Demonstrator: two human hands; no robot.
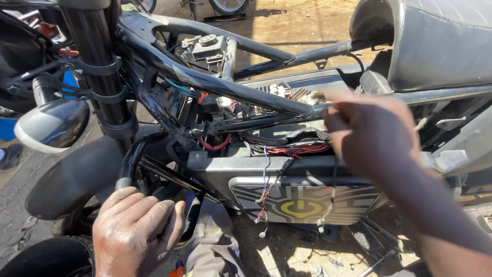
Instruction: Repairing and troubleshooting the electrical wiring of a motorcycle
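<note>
— What is seen at the right hand (371, 136)?

— A bundle of thin red, black and blue wires (289, 149) is laid along the top of the grey metal battery box (266, 172), just beside the raised, blurred hand. Loose strands are hung down over the box's patterned front panel.

— And at the left hand (136, 233)?

— The curved black steel frame tube (134, 154) is found just above the knuckles; whether it is touched cannot be told.

Outdoor repair yard: stripped motorcycle frame (205, 82), exposed wiring (287, 149), dirt ground (287, 23), spare wheel (228, 6).
</note>
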